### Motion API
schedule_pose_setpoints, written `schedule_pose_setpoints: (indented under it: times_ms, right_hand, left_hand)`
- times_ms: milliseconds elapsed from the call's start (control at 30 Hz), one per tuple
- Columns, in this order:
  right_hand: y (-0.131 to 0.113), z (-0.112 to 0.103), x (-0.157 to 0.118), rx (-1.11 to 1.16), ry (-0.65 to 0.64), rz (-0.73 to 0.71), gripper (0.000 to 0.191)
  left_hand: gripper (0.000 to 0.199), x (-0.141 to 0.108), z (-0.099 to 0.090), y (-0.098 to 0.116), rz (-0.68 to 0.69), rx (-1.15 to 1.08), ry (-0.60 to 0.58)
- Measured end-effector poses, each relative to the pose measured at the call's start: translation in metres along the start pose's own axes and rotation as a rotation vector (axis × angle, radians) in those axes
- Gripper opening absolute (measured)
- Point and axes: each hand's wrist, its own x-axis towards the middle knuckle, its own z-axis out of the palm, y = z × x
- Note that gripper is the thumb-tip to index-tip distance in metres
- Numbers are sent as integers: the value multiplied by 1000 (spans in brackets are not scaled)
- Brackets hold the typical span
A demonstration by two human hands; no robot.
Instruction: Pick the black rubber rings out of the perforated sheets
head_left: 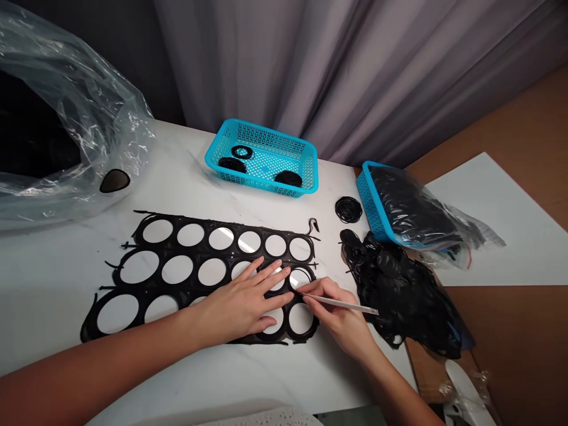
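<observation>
Left hand spread flat, fingers splayed, gripping nothing, pressed to the rubbery black sheet with its three rows of round holes, lying on the smooth, veined table. Right hand pinches a slim, straight tool, tip at a right-end hole! Glossy, crumpled scraps beside; beyond, a latticed blue basket.

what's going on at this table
A person's left hand lies spread on a black sheet with round openings, while their right hand holds a thin, pale tool near the middle row's rightmost opening. Behind the sheet, a blue basket holds thin black loops; a black heap lies to the right.
</observation>
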Motion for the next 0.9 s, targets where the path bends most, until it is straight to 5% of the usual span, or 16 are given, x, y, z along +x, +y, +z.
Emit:
schedule_pose_setpoints:
  times_ms: [400,667,767,900]
  right_hand:
    - [-2,-6,7,-48,-53,1,18]
    - [13,13,-2,-483,-8,-377,17]
    - [23,-4,5,-596,187,-369,19]
    - [26,-46,11,-551,619,-108,15]
  left_hand:
    - [49,0,1,-1,3,-4,-8]
    - [46,0,3,-1,-1,-1,-18]
    - [45,1,4,-2,2,3,-21]
    - [47,2,-1,-1,16,39,-36]
